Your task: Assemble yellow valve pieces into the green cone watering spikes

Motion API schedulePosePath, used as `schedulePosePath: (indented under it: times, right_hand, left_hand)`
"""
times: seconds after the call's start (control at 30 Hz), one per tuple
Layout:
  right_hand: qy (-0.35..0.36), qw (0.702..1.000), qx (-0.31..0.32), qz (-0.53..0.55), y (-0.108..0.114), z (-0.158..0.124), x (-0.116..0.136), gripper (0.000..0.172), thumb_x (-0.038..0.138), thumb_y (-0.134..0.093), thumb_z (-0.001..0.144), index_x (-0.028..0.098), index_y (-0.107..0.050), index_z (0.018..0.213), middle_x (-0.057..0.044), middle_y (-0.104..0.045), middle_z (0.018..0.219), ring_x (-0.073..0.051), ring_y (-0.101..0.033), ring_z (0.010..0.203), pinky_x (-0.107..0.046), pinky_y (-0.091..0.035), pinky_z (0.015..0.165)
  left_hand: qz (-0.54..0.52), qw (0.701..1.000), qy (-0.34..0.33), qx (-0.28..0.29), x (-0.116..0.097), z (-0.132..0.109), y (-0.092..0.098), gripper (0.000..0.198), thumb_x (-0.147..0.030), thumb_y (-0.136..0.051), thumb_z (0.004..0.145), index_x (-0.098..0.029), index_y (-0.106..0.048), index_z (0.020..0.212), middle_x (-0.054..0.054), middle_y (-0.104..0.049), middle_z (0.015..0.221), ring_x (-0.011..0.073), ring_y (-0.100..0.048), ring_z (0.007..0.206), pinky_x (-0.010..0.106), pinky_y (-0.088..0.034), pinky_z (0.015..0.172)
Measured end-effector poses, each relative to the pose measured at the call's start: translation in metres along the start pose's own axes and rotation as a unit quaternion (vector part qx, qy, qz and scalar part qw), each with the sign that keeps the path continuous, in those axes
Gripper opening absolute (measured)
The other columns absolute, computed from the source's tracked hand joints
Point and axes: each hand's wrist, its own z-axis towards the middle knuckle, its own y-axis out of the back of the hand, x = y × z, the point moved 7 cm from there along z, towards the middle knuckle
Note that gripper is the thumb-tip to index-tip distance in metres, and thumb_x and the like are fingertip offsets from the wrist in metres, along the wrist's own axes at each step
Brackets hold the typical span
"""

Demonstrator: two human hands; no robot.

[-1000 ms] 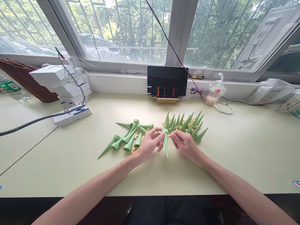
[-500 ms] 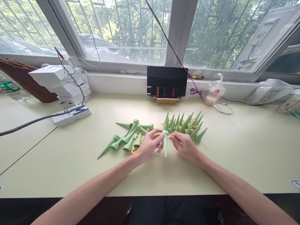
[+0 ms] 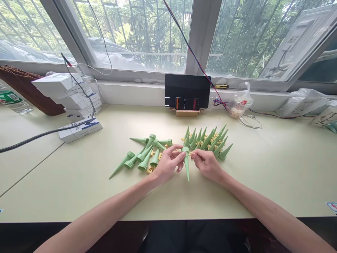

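Currently the left hand (image 3: pixel 171 161) is pinching a green spike (image 3: pixel 186 167) by its collar (image 3: pixel 185 150), tip pointing toward six o'clock; at its three o'clock the right hand (image 3: pixel 207 164) is gripping a yellow peg (image 3: pixel 190 154). Probably light and stiff, the spike is inviting a collar hold.

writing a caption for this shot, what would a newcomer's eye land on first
Probably the cluster of conical green plastic spikes, mostly upright on the pale yellow-green tabletop, beyond the right hand. Next, perhaps, the single green plastic spike in the left hand, nearer the camera. Beyond both, a flat black rectangular panel stands near the window.
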Motion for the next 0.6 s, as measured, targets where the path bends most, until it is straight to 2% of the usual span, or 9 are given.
schedulePosePath:
  times: [0.27,0.4,0.6]
  right_hand:
    - [-0.088,0.988,0.012,0.123,-0.006,-0.002,-0.011,0.037,0.043,-0.047,0.099,0.019,-0.05,0.071,0.006,-0.039,0.047,-0.009,-0.035,0.04,-0.023,-0.03,0.041]
    - [-0.131,0.971,0.036,0.196,-0.01,-0.002,-0.01,0.04,0.045,-0.049,0.098,0.02,-0.046,0.068,0.009,-0.031,0.047,-0.007,-0.03,0.037,-0.022,-0.025,0.038]
    - [-0.186,0.941,0.073,0.273,-0.015,-0.001,-0.011,0.044,0.048,-0.053,0.096,0.02,-0.042,0.064,0.01,-0.022,0.05,-0.005,-0.026,0.034,-0.02,-0.018,0.034]
  left_hand:
    - [0.047,0.997,-0.066,-0.01,-0.008,-0.002,-0.002,0.026,-0.038,-0.067,0.087,-0.019,-0.057,0.103,-0.007,-0.051,0.062,0.0055,-0.047,0.04,0.02,-0.04,0.041]
    - [0.066,0.994,-0.087,-0.019,-0.008,-0.003,0.0,0.025,-0.036,-0.068,0.087,-0.02,-0.06,0.104,-0.008,-0.047,0.061,0.0061,-0.048,0.04,0.02,-0.041,0.04]
    - [0.167,0.976,-0.14,-0.027,-0.01,-0.005,0.001,0.018,-0.031,-0.063,0.09,-0.018,-0.063,0.104,-0.006,-0.051,0.06,0.0068,-0.05,0.043,0.021,-0.043,0.045]
